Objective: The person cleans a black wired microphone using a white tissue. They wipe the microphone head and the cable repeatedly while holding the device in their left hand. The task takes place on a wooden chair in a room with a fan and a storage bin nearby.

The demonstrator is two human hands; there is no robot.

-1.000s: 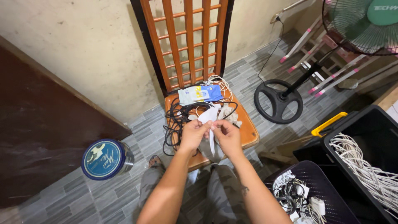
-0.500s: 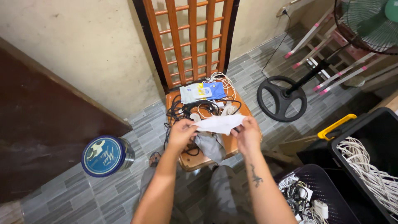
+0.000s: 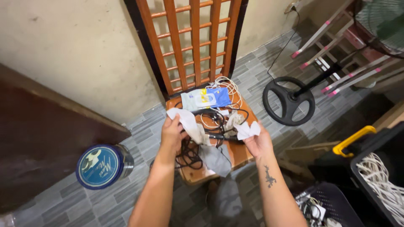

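Head view: left hand [image 3: 171, 131] pinches one white wipe piece [image 3: 185, 120], right hand [image 3: 259, 141] another [image 3: 247, 130], over the chair [image 3: 248, 153]; grip firmly, clear of cables [image 3: 210, 124].

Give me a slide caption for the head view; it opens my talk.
Left hand and right hand each hold a white paper piece above a cable-strewn wooden chair.

Flat white-blue-yellow packet [image 3: 206, 99] on chair; blue-labelled round tin [image 3: 100, 166] on floor.
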